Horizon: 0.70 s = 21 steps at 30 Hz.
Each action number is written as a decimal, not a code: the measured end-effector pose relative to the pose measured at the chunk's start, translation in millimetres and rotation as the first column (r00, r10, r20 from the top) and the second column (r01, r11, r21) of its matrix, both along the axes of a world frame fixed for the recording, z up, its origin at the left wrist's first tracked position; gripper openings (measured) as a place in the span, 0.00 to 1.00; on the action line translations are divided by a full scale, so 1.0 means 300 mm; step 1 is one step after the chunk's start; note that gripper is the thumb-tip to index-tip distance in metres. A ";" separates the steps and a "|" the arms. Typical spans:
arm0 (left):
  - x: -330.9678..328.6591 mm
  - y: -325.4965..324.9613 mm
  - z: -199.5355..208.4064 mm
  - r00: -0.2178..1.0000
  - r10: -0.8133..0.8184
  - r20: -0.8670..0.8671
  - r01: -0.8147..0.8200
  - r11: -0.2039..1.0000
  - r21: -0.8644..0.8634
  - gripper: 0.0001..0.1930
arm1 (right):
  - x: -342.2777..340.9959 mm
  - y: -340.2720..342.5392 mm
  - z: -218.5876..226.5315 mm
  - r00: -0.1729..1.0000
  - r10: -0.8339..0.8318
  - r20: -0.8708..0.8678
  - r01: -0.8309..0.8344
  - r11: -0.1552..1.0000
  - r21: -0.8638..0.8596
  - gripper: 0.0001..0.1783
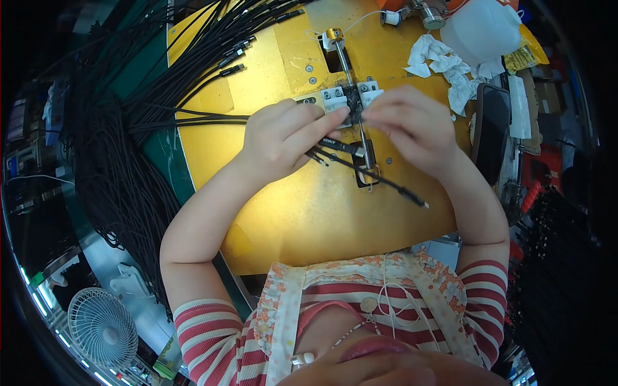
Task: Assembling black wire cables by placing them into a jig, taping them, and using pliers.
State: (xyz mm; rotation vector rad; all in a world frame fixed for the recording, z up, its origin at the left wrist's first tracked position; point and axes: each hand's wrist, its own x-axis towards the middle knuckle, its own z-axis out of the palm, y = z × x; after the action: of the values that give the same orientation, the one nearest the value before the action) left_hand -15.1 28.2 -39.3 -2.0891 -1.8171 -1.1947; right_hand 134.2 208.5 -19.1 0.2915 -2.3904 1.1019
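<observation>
My left hand [280,138] is closed around several black cables that run in from the left. Below its fingers poke out a black cable connector [338,147] and a longer cable end [402,191] with a bare tip. The left thumb and forefinger reach to a small metal fixture [333,103] with white blocks. Just across the fixture, my right hand [412,122] is pinched at the other white block [369,92]; what lies between its fingertips is too small to make out. Metal rods [346,64] run through the fixture's middle, above and below the hands.
A yellow metal work plate [302,225] lies under everything. Black cables [122,174] hang in a thick bundle at left, with connector ends on the plate. At upper right are crumpled tissues [438,58], a white plastic bottle [479,29] and a dark phone [492,122]. A fan [103,328] stands lower left.
</observation>
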 end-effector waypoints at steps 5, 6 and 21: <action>-0.009 -0.007 -0.005 0.967 0.102 -0.234 -0.122 0.990 -0.072 0.20 | -0.025 0.016 -0.040 0.964 -0.164 0.211 0.195 0.971 -0.137 0.06; -0.009 -0.006 -0.011 0.957 0.109 -0.270 -0.139 0.986 -0.094 0.20 | -0.029 0.015 -0.051 0.953 -0.184 0.240 0.226 0.961 -0.161 0.05; -0.017 -0.003 -0.021 0.970 0.128 -0.208 -0.174 0.960 -0.221 0.26 | -0.038 0.033 -0.052 0.984 -0.177 -0.004 0.169 0.935 0.311 0.04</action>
State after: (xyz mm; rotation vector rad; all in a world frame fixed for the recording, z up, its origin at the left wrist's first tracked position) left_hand -20.1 27.3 -45.7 -2.0510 -2.0695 -0.7411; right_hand 122.7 218.3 -34.7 0.1677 -2.5522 0.6520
